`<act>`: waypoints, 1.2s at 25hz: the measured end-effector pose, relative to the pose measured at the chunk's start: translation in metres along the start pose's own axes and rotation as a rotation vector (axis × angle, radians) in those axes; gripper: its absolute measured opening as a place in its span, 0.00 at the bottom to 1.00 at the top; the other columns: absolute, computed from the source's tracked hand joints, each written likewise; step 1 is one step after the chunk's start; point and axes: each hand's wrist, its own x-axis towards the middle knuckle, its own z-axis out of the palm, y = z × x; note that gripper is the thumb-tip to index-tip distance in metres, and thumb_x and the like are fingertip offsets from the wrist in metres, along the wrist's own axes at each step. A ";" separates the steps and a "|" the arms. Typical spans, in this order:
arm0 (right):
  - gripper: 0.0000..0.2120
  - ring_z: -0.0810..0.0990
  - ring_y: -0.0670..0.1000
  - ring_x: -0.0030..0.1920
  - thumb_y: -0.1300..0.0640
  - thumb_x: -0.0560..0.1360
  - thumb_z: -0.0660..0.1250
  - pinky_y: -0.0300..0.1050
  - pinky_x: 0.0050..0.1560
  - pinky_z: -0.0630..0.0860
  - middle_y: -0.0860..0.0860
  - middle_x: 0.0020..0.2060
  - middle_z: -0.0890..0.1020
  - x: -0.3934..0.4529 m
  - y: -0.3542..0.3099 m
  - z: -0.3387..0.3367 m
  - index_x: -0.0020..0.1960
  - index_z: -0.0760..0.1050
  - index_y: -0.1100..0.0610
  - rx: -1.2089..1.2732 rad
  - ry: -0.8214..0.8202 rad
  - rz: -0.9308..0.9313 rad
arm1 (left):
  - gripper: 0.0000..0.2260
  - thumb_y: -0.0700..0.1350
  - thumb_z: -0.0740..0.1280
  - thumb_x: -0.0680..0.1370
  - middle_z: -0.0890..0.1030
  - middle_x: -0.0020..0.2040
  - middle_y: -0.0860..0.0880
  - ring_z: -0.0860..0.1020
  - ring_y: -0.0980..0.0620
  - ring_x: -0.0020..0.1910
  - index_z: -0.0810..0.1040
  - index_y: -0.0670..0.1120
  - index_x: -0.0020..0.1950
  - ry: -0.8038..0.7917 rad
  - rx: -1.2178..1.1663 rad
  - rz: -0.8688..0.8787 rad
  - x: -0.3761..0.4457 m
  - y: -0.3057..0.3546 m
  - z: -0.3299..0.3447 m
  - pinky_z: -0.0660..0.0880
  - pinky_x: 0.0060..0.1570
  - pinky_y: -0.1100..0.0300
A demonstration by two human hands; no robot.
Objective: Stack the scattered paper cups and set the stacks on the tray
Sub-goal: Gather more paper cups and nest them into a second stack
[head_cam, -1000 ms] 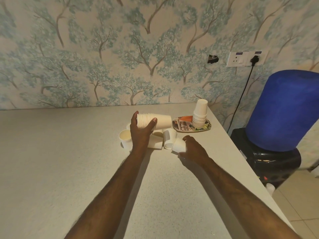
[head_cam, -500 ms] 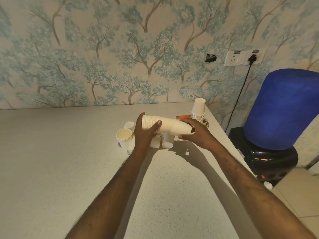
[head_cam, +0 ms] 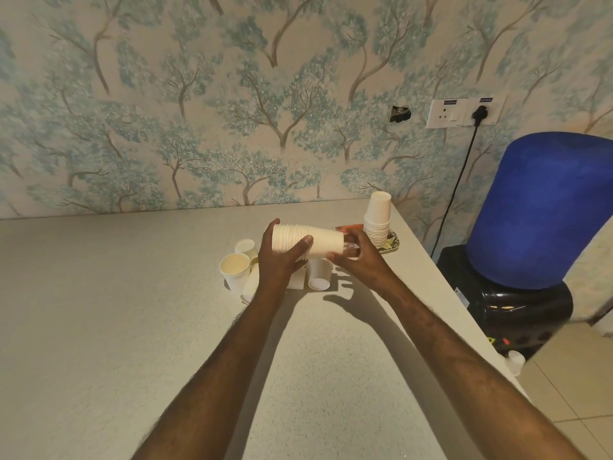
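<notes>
My left hand (head_cam: 282, 260) grips a stack of white paper cups (head_cam: 306, 242) lying sideways in the air, rims to the left. At the stack's right end my right hand (head_cam: 360, 260) presses against the bottom of the outermost cup. Beneath the hands, loose cups rest on the table: two upright (head_cam: 235, 270) (head_cam: 246, 248), one upside down (head_cam: 319, 277), one on its side (head_cam: 250, 283). A taller upside-down stack (head_cam: 377, 220) stands on the patterned tray (head_cam: 393, 243) behind my right hand.
The table's right edge (head_cam: 441, 287) runs close past the tray. Beyond it stands a black dispenser (head_cam: 510, 313) with a blue water bottle (head_cam: 544, 207), its cord going up to a wall socket (head_cam: 462, 112). A small white cup (head_cam: 515, 360) sits on the floor.
My right hand lifted a loose cup off the table and pushed it onto the right end of the stack in my left hand. The stack stays at about the same height.
</notes>
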 end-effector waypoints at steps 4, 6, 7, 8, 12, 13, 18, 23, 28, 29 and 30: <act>0.28 0.80 0.58 0.61 0.39 0.78 0.64 0.52 0.60 0.77 0.56 0.65 0.79 0.002 0.022 0.020 0.70 0.69 0.56 -0.170 0.151 0.262 | 0.39 0.45 0.80 0.71 0.74 0.68 0.46 0.76 0.45 0.64 0.67 0.53 0.77 0.136 -0.030 0.040 0.008 -0.003 -0.013 0.85 0.49 0.50; 0.33 0.79 0.58 0.62 0.38 0.77 0.66 0.43 0.54 0.73 0.58 0.65 0.78 0.001 0.029 0.039 0.71 0.68 0.60 -0.279 0.129 0.384 | 0.39 0.47 0.81 0.70 0.74 0.68 0.47 0.75 0.45 0.65 0.67 0.55 0.77 0.164 -0.005 0.053 0.012 -0.007 -0.019 0.84 0.51 0.49; 0.36 0.79 0.58 0.62 0.37 0.75 0.68 0.43 0.52 0.72 0.58 0.65 0.77 0.001 0.031 0.050 0.71 0.67 0.62 -0.295 0.121 0.419 | 0.39 0.48 0.81 0.70 0.74 0.68 0.47 0.75 0.45 0.66 0.67 0.55 0.77 0.173 0.001 0.059 0.013 -0.009 -0.022 0.84 0.53 0.47; 0.37 0.79 0.58 0.61 0.37 0.74 0.69 0.43 0.49 0.72 0.58 0.65 0.78 0.001 0.031 0.059 0.70 0.67 0.63 -0.311 0.125 0.434 | 0.40 0.49 0.81 0.69 0.74 0.68 0.47 0.75 0.45 0.65 0.67 0.56 0.77 0.178 0.007 0.064 0.015 -0.011 -0.024 0.83 0.55 0.45; 0.32 0.80 0.55 0.53 0.40 0.74 0.71 0.40 0.40 0.70 0.56 0.61 0.79 0.001 0.024 0.076 0.67 0.68 0.61 -0.337 0.173 0.478 | 0.40 0.52 0.81 0.69 0.74 0.67 0.49 0.76 0.47 0.64 0.66 0.56 0.77 0.189 0.054 0.079 0.018 -0.015 -0.029 0.80 0.60 0.41; 0.31 0.81 0.55 0.54 0.41 0.74 0.71 0.41 0.41 0.70 0.56 0.61 0.79 -0.001 0.023 0.075 0.67 0.68 0.61 -0.345 0.179 0.484 | 0.41 0.52 0.81 0.69 0.74 0.67 0.49 0.76 0.47 0.64 0.65 0.56 0.77 0.189 0.047 0.081 0.019 -0.015 -0.030 0.80 0.60 0.41; 0.29 0.79 0.55 0.51 0.50 0.73 0.74 0.45 0.43 0.75 0.57 0.60 0.78 -0.006 0.016 0.054 0.67 0.66 0.60 -0.243 0.286 0.444 | 0.39 0.48 0.80 0.71 0.74 0.67 0.49 0.76 0.52 0.61 0.65 0.55 0.78 0.193 0.018 0.082 0.023 -0.015 -0.032 0.80 0.60 0.41; 0.24 0.78 0.59 0.60 0.58 0.74 0.71 0.54 0.50 0.83 0.56 0.64 0.75 0.001 0.012 0.015 0.67 0.70 0.56 0.036 0.377 0.248 | 0.41 0.51 0.81 0.69 0.73 0.70 0.47 0.75 0.45 0.66 0.65 0.55 0.78 0.199 0.038 0.097 0.028 -0.016 -0.028 0.80 0.60 0.39; 0.14 0.79 0.48 0.54 0.57 0.77 0.64 0.39 0.35 0.78 0.50 0.59 0.78 0.004 0.007 0.000 0.61 0.73 0.47 0.272 0.346 0.147 | 0.40 0.49 0.80 0.70 0.74 0.68 0.47 0.75 0.44 0.66 0.65 0.55 0.78 0.167 0.043 0.075 0.029 -0.019 -0.020 0.80 0.60 0.41; 0.13 0.79 0.47 0.54 0.58 0.76 0.64 0.39 0.35 0.79 0.48 0.58 0.79 0.005 0.005 0.000 0.58 0.74 0.45 0.282 0.325 0.127 | 0.39 0.49 0.80 0.71 0.74 0.67 0.47 0.76 0.44 0.65 0.66 0.55 0.78 0.150 0.043 0.073 0.028 -0.020 -0.018 0.82 0.57 0.44; 0.13 0.79 0.47 0.54 0.58 0.76 0.63 0.40 0.36 0.80 0.46 0.57 0.79 0.006 0.004 0.002 0.57 0.75 0.44 0.289 0.297 0.106 | 0.39 0.48 0.80 0.71 0.75 0.67 0.48 0.76 0.45 0.64 0.66 0.55 0.78 0.125 0.039 0.071 0.026 -0.020 -0.015 0.84 0.53 0.49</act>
